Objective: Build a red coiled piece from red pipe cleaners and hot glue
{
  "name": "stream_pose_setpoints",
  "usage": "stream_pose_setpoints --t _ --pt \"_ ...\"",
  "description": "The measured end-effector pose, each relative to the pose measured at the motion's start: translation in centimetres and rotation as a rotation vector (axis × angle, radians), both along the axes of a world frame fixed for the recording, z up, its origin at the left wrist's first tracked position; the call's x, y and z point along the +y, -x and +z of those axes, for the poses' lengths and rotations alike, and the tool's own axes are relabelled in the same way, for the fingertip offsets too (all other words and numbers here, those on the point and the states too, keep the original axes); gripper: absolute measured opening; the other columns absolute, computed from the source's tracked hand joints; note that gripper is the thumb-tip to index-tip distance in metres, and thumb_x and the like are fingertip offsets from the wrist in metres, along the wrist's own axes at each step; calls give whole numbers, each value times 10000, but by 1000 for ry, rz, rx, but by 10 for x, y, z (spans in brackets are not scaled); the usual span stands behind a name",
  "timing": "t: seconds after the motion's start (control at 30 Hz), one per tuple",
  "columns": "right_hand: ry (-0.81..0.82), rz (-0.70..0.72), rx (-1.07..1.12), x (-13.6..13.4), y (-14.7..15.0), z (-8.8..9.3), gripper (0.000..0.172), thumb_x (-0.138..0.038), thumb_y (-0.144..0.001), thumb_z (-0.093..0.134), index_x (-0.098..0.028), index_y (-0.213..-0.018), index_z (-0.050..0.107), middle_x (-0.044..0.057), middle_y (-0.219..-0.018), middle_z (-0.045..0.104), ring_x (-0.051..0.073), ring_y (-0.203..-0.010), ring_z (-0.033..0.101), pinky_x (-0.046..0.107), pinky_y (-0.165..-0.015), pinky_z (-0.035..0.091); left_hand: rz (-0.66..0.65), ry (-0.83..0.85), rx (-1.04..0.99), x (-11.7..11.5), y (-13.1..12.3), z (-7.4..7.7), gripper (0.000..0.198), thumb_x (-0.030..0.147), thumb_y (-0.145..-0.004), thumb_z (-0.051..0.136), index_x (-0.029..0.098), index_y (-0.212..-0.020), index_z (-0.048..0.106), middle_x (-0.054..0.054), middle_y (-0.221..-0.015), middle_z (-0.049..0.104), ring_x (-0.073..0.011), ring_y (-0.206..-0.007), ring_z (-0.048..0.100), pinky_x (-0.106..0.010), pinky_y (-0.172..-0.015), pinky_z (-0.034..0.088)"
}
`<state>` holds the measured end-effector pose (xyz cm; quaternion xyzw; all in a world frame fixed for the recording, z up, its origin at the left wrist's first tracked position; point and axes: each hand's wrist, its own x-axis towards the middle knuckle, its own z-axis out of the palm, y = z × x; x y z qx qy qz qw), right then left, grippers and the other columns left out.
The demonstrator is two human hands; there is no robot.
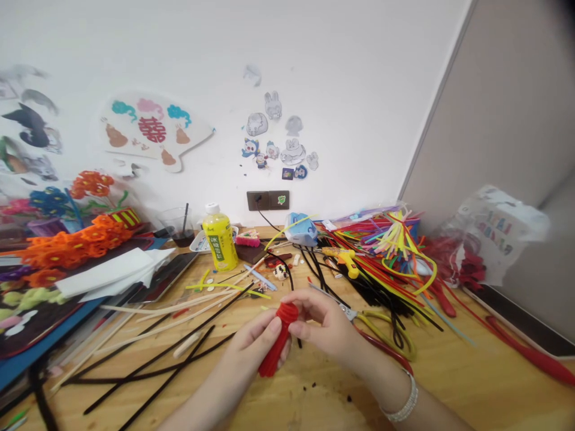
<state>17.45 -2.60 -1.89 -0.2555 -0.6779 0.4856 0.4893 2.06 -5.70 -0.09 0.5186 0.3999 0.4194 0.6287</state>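
Observation:
A short bundle of red pipe cleaners [275, 347] stands tilted above the near middle of the table, with a rounded, coiled-looking top. My left hand [260, 335] is closed around its body, thumb along the front. At the top, the fingers of my right hand [317, 317] are closed on the red coil from the right side. What lies under those fingertips is partly hidden. Black pipe cleaners [179, 359] lie loose to the left of my hands. Just beyond my right hand are scissors with yellow handles [381, 329].
A yellow drink bottle [220, 239] stands at the back, left of centre. A yellow glue gun [345, 261] lies before a heap of colourful pipe cleaners [399, 245]. Orange fuzzy flowers [76, 245] crowd the left side. A plastic bag [485, 233] sits at the right.

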Motion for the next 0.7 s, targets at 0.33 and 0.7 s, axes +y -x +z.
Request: stream_pose_setpoints --t 0.33,0.7 --pt "-63 17 -133 -1 -2 4 249 -332 -789 601 -184 -989 599 33 -855 610 155 -766 552 283 -699 452 -43 0 44 -2 2 3 340 498 -750 580 167 -676 553 47 -514 495 -79 -446 369 -195 -432 252" --pt "147 -83 47 -3 7 4 247 -320 -783 609 -194 -978 526 19 -868 580 152 -794 558 283 -732 449 287 -797 636 4 9 -14 342 219 -810 561 243 -1149 519 -71 -1062 644 -225 -960 598 -342 -846 469"
